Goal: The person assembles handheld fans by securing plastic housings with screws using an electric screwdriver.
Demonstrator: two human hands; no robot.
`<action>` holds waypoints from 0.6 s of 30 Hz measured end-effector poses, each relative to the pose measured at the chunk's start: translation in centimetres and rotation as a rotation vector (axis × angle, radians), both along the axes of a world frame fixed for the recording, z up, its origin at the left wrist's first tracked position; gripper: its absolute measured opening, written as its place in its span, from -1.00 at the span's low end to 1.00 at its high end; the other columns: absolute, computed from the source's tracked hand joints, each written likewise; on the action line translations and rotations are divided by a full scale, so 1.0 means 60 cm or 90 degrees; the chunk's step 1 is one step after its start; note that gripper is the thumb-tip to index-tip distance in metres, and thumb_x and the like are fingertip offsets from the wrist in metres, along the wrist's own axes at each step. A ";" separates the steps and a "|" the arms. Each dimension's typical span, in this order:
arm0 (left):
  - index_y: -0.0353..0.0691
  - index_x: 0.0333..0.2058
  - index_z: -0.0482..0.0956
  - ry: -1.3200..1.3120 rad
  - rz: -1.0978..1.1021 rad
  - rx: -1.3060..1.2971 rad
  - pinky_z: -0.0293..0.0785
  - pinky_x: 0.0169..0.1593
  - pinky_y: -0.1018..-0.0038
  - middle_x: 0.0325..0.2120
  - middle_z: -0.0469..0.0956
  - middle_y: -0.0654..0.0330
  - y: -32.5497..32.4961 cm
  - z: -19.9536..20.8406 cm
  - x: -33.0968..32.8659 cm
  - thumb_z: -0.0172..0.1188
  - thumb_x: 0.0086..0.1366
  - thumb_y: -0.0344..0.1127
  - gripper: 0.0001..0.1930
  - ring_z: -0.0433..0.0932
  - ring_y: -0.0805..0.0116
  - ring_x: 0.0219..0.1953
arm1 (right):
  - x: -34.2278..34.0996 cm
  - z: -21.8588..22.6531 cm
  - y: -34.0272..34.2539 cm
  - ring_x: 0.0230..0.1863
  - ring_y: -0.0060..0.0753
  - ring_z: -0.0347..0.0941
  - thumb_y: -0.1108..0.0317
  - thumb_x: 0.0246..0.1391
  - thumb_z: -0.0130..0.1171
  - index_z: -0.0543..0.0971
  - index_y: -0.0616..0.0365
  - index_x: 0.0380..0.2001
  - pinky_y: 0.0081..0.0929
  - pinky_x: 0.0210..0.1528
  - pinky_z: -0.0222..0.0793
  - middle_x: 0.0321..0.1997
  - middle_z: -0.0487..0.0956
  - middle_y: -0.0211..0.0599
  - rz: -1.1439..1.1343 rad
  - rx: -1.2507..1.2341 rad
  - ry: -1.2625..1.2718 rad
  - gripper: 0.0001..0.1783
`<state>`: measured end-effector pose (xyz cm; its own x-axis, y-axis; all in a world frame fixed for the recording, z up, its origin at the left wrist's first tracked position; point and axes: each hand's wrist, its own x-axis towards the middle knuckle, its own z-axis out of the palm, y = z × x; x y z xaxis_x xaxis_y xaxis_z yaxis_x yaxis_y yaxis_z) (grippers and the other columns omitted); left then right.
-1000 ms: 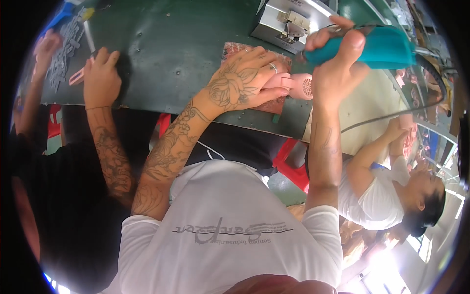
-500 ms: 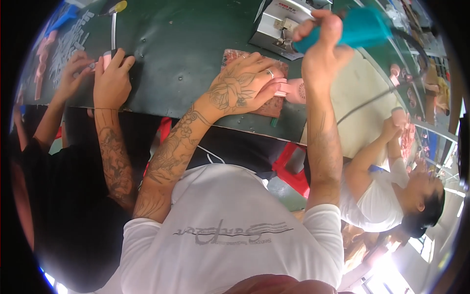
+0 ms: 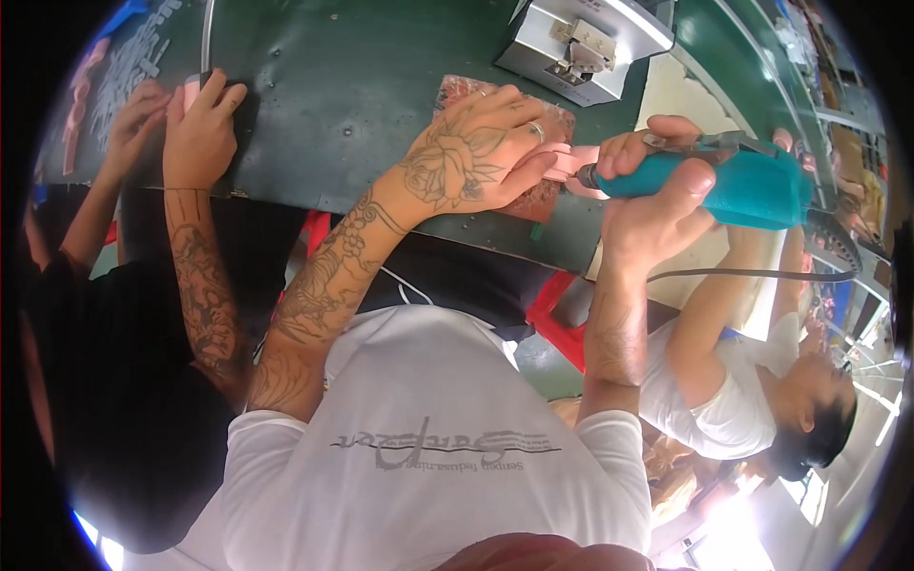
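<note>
My right hand (image 3: 657, 205) is wrapped round a teal electric screwdriver (image 3: 747, 186) that lies nearly level, its tip pointing left. That tip meets or nearly meets a pink plastic part (image 3: 564, 164); exact contact cannot be made out. My left hand (image 3: 476, 152) presses the pink part down, its fingers curled over it and hiding most of it. Beneath my left hand is a worn reddish pad (image 3: 545, 206) on the dark green table (image 3: 333, 114).
Beyond the pad stands a metal box-shaped screw feeder (image 3: 581, 57). The screwdriver's black cord (image 3: 724, 274) loops at the right. Left, a co-worker's hands (image 3: 198, 143) hold a pink piece near several grey strips (image 3: 138, 62). Another person (image 3: 752, 390) sits at the right.
My right hand has brought the screwdriver from beside the metal feeder down to the pink part. My left hand stays on that part.
</note>
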<state>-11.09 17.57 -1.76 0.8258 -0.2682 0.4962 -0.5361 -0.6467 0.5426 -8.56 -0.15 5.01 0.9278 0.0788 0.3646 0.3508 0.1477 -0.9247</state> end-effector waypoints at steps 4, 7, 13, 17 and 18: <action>-0.11 -0.09 0.69 0.022 0.000 0.034 0.50 -0.01 0.23 -0.07 0.60 0.22 -0.007 0.008 0.000 0.24 0.36 -0.19 -0.77 0.55 0.14 -0.07 | 0.001 -0.017 -0.005 -0.51 -0.44 0.47 -0.22 0.29 0.19 0.46 0.38 -0.15 -0.49 -0.40 0.44 -0.53 0.53 -0.26 0.010 -0.026 -0.016 -0.30; -0.11 -0.09 0.67 0.008 -0.014 0.031 0.50 0.02 0.24 0.03 0.59 0.28 -0.012 0.007 0.006 0.21 0.38 -0.21 -0.78 0.54 0.17 -0.06 | 0.004 -0.034 -0.006 -0.51 -0.44 0.47 -0.13 0.33 0.18 0.46 0.37 -0.20 -0.48 -0.41 0.44 -0.54 0.53 -0.25 0.024 0.002 -0.045 -0.39; -0.11 -0.09 0.67 0.063 -0.019 0.048 0.49 0.07 0.25 0.10 0.57 0.31 -0.006 0.012 0.010 0.21 0.38 -0.19 -0.78 0.55 0.20 -0.02 | 0.005 -0.029 0.008 -0.54 -0.37 0.43 -0.10 0.34 0.16 0.40 0.30 -0.31 -0.40 -0.44 0.41 -0.56 0.47 -0.22 0.005 -0.030 -0.069 -0.43; -0.11 -0.10 0.68 0.019 -0.002 0.059 0.49 0.08 0.24 0.06 0.59 0.31 -0.005 0.017 0.009 0.24 0.36 -0.19 -0.78 0.55 0.19 0.00 | -0.001 -0.019 0.014 -0.57 -0.29 0.41 -0.14 0.34 0.12 0.37 0.28 -0.29 -0.34 -0.49 0.41 -0.58 0.42 -0.21 -0.010 -0.048 -0.044 -0.42; -0.12 -0.12 0.69 0.034 -0.033 0.035 0.48 0.09 0.23 0.03 0.60 0.31 -0.003 0.019 0.010 0.27 0.34 -0.18 -0.78 0.55 0.19 0.00 | -0.003 -0.024 0.009 -0.57 -0.29 0.41 -0.14 0.34 0.12 0.37 0.28 -0.29 -0.34 -0.49 0.41 -0.58 0.42 -0.21 -0.010 -0.043 -0.052 -0.42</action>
<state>-10.50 17.38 -0.60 0.8350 -0.3365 0.4354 -0.5407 -0.6487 0.5355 -8.75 0.39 3.55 0.8968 0.0919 0.4328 0.4265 0.0802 -0.9009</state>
